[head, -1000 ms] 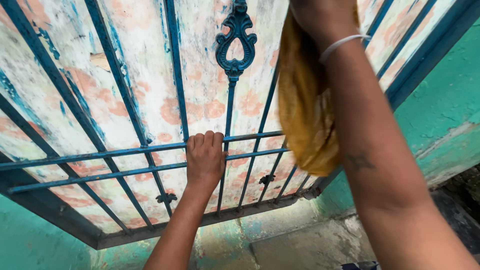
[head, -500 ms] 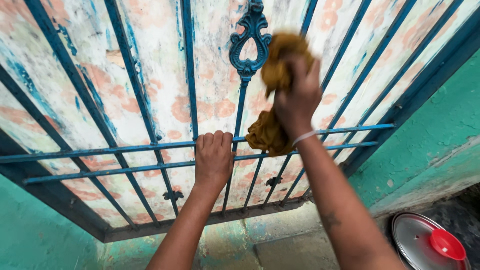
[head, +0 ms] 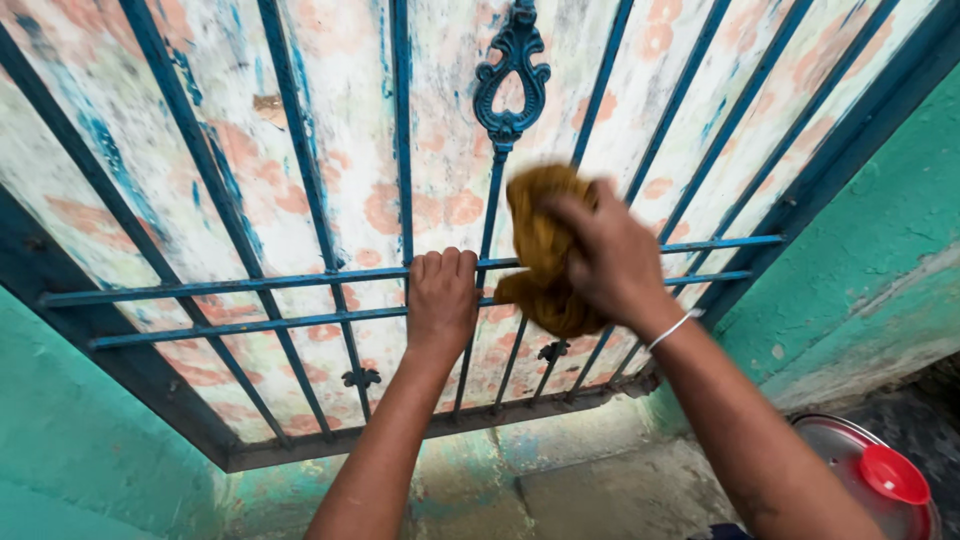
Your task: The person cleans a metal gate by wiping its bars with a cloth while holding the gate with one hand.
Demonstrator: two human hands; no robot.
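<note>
Blue window grille point(head: 300, 280): mustard cloth point(head: 540, 250) bunched in right hand point(head: 610, 262) grip, left hand point(head: 442, 300) clenching crossbar point(head: 250, 282).

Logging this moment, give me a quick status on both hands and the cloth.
Left hand gripping horizontal grille bar. Right hand pressing bunched mustard cloth against blue grille. Nothing blocking.

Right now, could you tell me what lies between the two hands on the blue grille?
In the head view, one vertical blue bar of the grille stands between the left hand and the right hand, beside the yellow cloth.
</note>
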